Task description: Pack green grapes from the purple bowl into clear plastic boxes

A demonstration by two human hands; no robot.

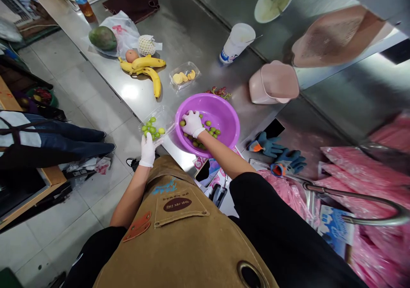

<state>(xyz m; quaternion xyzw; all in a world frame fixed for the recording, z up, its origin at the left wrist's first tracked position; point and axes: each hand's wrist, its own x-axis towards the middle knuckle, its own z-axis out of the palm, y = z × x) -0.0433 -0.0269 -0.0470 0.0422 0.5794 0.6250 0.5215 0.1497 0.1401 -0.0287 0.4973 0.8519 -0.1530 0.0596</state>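
My left hand, in a white glove, is closed on the near edge of a clear plastic box. Green grapes lie inside that box, which hangs partly past the counter's edge. Reaching into a purple basin, my right hand is also gloved in white. Its fingers curl down around grapes at the basin's left side; how many they grip is hidden. More loose green grapes rest on the basin's bottom. Behind the rim lie reddish grape stems.
Bananas, a mango and a small tub of cut fruit are on the steel counter. A white cup and a pink container stand beyond the basin. Work gloves lie right. Another person's legs show left.
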